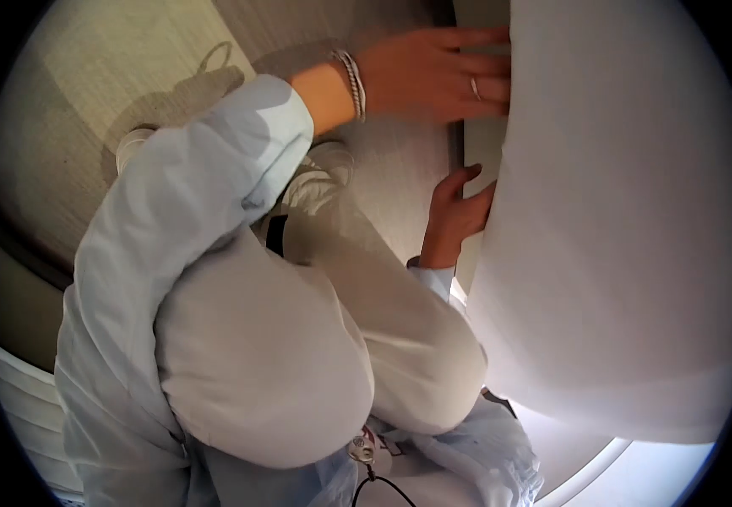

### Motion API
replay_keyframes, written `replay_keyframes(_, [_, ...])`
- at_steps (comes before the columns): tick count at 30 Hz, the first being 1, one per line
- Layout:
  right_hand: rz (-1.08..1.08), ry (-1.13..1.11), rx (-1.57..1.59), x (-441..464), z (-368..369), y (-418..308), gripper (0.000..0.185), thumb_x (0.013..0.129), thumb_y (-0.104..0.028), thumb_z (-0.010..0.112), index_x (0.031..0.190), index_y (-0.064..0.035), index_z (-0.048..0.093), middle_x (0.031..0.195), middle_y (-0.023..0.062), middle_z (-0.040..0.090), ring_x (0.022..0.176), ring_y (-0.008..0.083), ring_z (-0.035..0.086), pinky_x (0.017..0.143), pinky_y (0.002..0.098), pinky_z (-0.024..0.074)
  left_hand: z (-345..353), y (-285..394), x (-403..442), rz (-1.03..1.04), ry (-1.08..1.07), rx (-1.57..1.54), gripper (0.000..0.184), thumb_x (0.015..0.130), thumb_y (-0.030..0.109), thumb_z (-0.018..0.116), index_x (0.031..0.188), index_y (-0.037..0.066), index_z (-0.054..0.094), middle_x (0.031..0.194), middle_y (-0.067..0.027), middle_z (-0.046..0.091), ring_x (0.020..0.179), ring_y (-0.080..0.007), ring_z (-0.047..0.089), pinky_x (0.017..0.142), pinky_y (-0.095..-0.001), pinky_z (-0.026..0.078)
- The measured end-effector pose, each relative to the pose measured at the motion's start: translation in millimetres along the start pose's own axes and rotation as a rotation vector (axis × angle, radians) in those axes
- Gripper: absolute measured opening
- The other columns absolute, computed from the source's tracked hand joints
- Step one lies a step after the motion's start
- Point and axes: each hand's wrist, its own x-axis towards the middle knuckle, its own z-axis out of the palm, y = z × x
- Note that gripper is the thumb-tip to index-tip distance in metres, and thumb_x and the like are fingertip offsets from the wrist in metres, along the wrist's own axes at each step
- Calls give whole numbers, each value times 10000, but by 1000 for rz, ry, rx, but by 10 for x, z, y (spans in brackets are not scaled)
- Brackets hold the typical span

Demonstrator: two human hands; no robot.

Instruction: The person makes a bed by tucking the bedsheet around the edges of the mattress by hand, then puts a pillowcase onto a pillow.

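Note:
A large smooth white sheet or panel (619, 211) fills the right side of the view. At the top, my left hand (433, 76), with a ring and bracelets, has its fingers stretched out and apart, and their tips meet or pass behind the white edge. Lower down, beside the same edge, is my right hand (460, 211), its thumb raised away from the palm. The other fingers of that hand are mostly hidden behind the white surface. Neither hand visibly grips anything.
My bent knees in pale trousers (264, 363) take up the middle. Light shoes (319, 177) rest on the wood-look floor (70, 110). A lanyard with a round badge reel (362, 448) hangs at the bottom. White slats (28, 406) show at the lower left.

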Motion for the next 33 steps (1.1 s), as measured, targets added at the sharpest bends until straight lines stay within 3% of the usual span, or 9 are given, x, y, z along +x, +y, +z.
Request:
replay_keyframes(7, [89, -83, 95, 276, -312, -579, 431, 813, -137, 579, 1164, 89, 471, 1127, 255, 543, 1001, 378, 539, 871, 371, 419, -139, -19, -157, -24, 26, -87, 347, 752, 155, 564, 1098, 184, 562, 1216, 93, 497, 1190, -149, 429, 1078, -332, 290])
replay_keyframes(9, [36, -62, 22, 287, -292, -490, 441, 822, -150, 572, 1179, 81, 455, 1139, 249, 538, 1018, 370, 529, 881, 371, 409, -298, -71, -131, 63, -15, -101, 306, 742, 166, 549, 1042, 198, 600, 1177, 59, 522, 1112, -163, 487, 987, -315, 396])
replay_keyframes(12, [6, -56, 192, 311, -229, -410, 465, 833, -160, 565, 1209, 75, 425, 1173, 243, 519, 1057, 364, 508, 906, 373, 388, -159, -63, -238, 200, 152, -99, 323, 754, 171, 545, 1075, 192, 576, 1215, 49, 501, 1146, -170, 469, 996, -305, 385])
replay_keyframes(18, [-46, -254, 345, 377, -592, -474, 430, 825, -115, 545, 1192, 85, 442, 1144, 271, 524, 1046, 369, 528, 874, 376, 428, -181, -222, -12, 247, -42, -5, 335, 755, 169, 537, 1088, 198, 562, 1222, 53, 500, 1162, -174, 460, 1008, -297, 368])
replay_keyframes(19, [-45, -336, 393, 295, -567, -389, 488, 813, -97, 546, 1235, 96, 395, 1232, 314, 443, 1143, 421, 445, 941, 414, 382, -180, -296, 28, 243, -30, 11, 335, 755, 169, 537, 1088, 198, 562, 1222, 53, 500, 1162, -174, 460, 1008, -297, 368])
replay_keyframes(22, [-488, -40, 282, 52, -527, -228, 490, 724, -27, 580, 1203, 21, 489, 1282, 230, 445, 1223, 379, 383, 988, 403, 363, -77, -279, 46, 154, -18, -7, 320, 754, 161, 526, 1069, 201, 566, 1190, 51, 516, 1155, -168, 463, 1016, -300, 356])
replay_keyframes(26, [-439, -23, 198, 134, -345, -290, 497, 735, 6, 561, 1225, 27, 481, 1333, 219, 402, 1265, 381, 330, 1036, 428, 298, -70, -150, 36, 108, 9, 4, 264, 752, 150, 515, 1007, 186, 572, 1138, 51, 541, 1149, -160, 467, 1034, -298, 333])
replay_keyframes(29, [-618, 166, 198, 221, -227, -194, 390, 742, 33, 513, 1125, -4, 573, 1224, 187, 526, 1234, 344, 380, 1011, 374, 345, -144, -183, 65, 119, 5, 93, 279, 745, 136, 545, 1022, 167, 570, 1164, 44, 526, 1189, -182, 429, 1064, -312, 298])
replay_keyframes(33, [-734, 135, 217, 265, -282, -77, 414, 748, 17, 511, 1162, 30, 538, 1236, 215, 505, 1202, 362, 416, 1002, 385, 342, -132, -39, 94, 117, -57, 109, 309, 731, 120, 584, 1038, 158, 565, 1198, 26, 508, 1224, -207, 389, 1081, -315, 268])
